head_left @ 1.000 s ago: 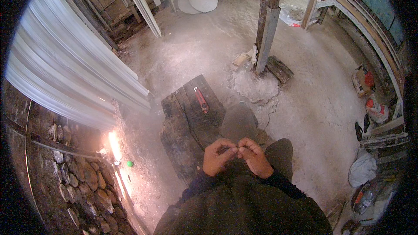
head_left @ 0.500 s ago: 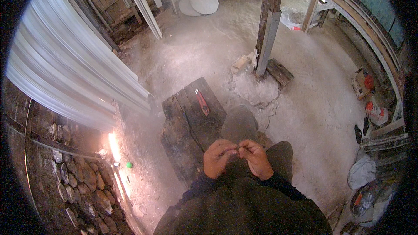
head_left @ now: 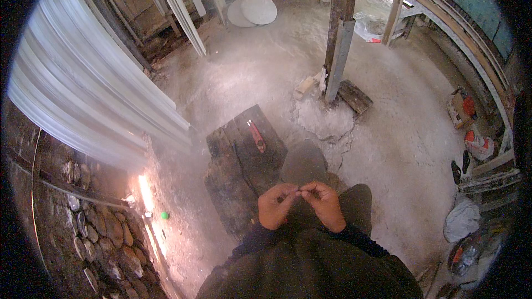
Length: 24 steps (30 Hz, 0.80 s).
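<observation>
My left hand (head_left: pixel 274 206) and my right hand (head_left: pixel 325 205) meet above my knees, thumbs and fingertips pinched together. Whatever sits between the fingertips is too small to name. Beyond the left hand stands a low dark wooden bench (head_left: pixel 224 155) with a rough, worn top. On it lies a red utility knife (head_left: pixel 256 137), its pale tip pointing away from me; neither hand touches it.
Long white corrugated panels (head_left: pixel 83 77) lean at the left. A wooden post (head_left: pixel 339 39) rises from a cracked concrete base ahead. Stacked stones (head_left: pixel 111 232) and a small green ball (head_left: pixel 165 215) are lower left. Bags, a box (head_left: pixel 459 108) and black footwear (head_left: pixel 460 167) line the right side.
The view has tilted slightly, so the bench and knife appear a little lower. My fingertips have drawn closer together, still pinching.
</observation>
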### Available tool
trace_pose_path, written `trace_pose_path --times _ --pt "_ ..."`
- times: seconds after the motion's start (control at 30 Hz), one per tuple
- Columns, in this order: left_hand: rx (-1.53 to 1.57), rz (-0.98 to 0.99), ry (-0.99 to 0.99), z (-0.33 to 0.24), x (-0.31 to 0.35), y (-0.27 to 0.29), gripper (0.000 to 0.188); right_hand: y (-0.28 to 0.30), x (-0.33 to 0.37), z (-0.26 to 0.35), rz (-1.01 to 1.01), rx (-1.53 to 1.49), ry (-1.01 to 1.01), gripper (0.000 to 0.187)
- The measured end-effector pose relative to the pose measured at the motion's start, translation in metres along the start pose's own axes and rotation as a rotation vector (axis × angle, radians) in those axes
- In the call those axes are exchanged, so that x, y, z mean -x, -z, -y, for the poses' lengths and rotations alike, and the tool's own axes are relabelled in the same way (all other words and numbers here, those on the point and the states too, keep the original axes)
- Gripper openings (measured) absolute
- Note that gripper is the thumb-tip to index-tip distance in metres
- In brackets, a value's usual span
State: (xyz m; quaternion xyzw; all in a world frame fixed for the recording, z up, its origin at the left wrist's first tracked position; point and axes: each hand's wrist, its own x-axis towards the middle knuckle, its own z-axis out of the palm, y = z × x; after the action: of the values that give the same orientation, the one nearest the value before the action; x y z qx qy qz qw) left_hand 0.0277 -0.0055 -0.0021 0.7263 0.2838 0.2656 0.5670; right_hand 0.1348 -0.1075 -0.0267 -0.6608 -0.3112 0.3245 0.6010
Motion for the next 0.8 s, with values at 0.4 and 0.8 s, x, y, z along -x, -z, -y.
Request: trace_pose_path --times 0.4,0.8 --pt "0.305 0.177 0.215 0.016 0.0 0.012 0.006 -0.007 0.006 -0.004 0.072 -0.035 0.194 0.02" --pt "0.311 0.023 0.135 0.002 -0.003 0.028 0.004 -0.004 0.013 0.011 0.233 0.19 0.2 0.014"
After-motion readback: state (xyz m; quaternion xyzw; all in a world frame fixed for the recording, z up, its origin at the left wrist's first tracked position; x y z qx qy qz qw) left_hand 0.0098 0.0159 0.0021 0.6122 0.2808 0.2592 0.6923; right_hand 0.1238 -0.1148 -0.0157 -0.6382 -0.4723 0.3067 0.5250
